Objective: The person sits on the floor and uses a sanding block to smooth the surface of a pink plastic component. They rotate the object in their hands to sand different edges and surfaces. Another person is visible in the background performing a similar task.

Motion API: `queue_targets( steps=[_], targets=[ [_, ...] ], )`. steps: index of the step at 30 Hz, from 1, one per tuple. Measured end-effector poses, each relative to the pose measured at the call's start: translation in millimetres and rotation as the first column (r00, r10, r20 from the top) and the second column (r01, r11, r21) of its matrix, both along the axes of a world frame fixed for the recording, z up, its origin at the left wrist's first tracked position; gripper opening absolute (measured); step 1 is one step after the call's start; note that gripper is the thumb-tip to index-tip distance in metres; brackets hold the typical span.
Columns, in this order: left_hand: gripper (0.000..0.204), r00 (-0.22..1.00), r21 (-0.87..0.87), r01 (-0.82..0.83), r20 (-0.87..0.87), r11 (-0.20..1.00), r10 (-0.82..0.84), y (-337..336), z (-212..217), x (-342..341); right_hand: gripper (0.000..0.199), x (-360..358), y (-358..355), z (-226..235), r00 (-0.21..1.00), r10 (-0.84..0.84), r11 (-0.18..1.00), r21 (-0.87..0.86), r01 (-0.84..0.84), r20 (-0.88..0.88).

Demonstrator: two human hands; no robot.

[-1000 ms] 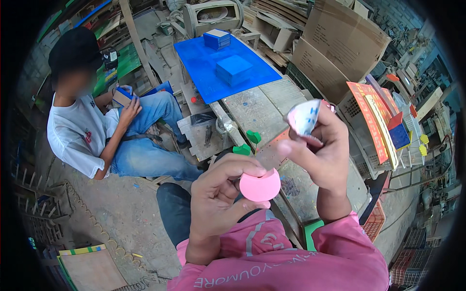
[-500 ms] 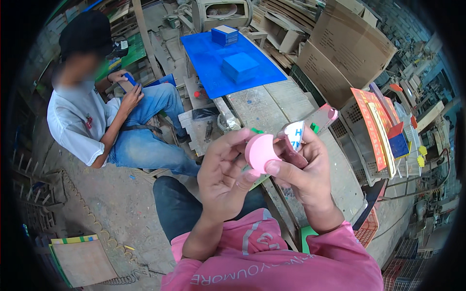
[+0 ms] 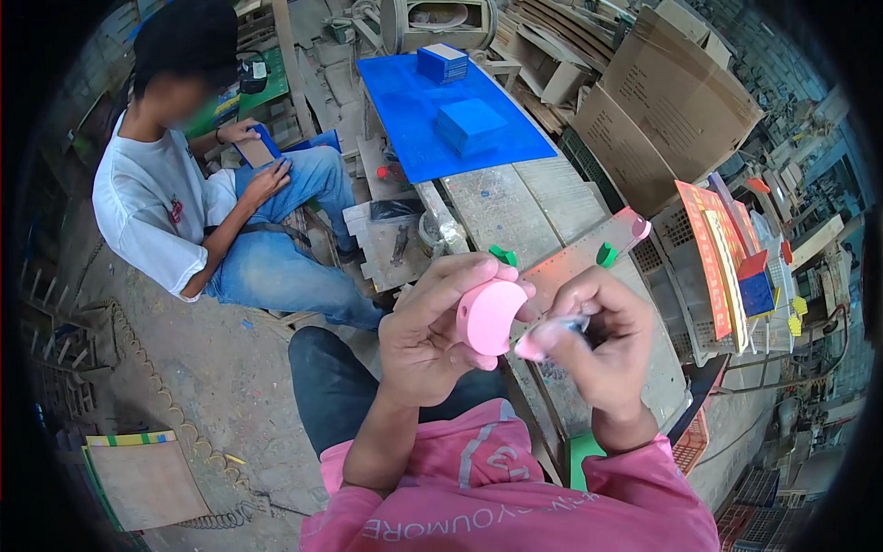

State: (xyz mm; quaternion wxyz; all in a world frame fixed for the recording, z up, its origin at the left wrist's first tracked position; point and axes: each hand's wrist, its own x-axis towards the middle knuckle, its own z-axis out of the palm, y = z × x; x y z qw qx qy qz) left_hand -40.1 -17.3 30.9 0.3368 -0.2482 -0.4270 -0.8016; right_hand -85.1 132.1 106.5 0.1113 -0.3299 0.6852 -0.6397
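Note:
A pink crescent-shaped block (image 3: 487, 319) with small holes in its curved edge sits in my left hand (image 3: 418, 327). The fingers and thumb grip it by its edges, with its flat face turned up. Just right of it, my right hand (image 3: 607, 345) pinches a small folded piece of sandpaper (image 3: 543, 340), pink-stained and blurred by motion. A narrow gap shows between the sandpaper and the block's hollow side. Beyond my hands, a reddish board (image 3: 575, 267) lies on the workbench (image 3: 487, 207), with small green pieces (image 3: 605, 254) beside it.
A blue sheet (image 3: 405, 120) bearing stacked blue panels (image 3: 470, 126) covers the bench's far end. To the left, a seated person (image 3: 152, 202) holds a blue-edged panel (image 3: 258, 145). Cardboard boxes (image 3: 671, 92) and a crate with colored boards (image 3: 708, 258) stand on the right.
My right hand has drawn the sandpaper away from the block, to the right and down. The block has turned slightly in my left hand. The seated person's panel has tilted.

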Motion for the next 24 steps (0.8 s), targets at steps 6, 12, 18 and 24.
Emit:
queue_targets(
  steps=[6, 12, 18, 24],
  targets=[
    [0.06, 0.999, -0.02, -0.034, -0.027, 0.999, 0.034, -5, -3, 1, 0.028, 2, -11, 7, 0.967, 0.07, 0.997, 0.049, -0.06, -0.246],
    [0.055, 0.997, -0.079, -0.08, -0.013, 0.994, 0.08, -8, 1, 8, 0.029, -1, -16, 12, 0.944, 0.014, 0.997, 0.079, 0.012, -0.329],
    [0.052, 0.993, -0.124, -0.119, 0.007, 0.985, 0.121, -14, 4, 10, 0.028, -10, -23, 8, 0.933, -0.157, 0.987, -0.013, 0.161, -0.324],
    [0.053, 0.989, -0.117, -0.149, 0.0, 0.982, 0.15, -14, 8, 13, 0.027, 0, -27, 7, 0.962, -0.166, 0.985, -0.077, 0.153, -0.217]
  ],
)
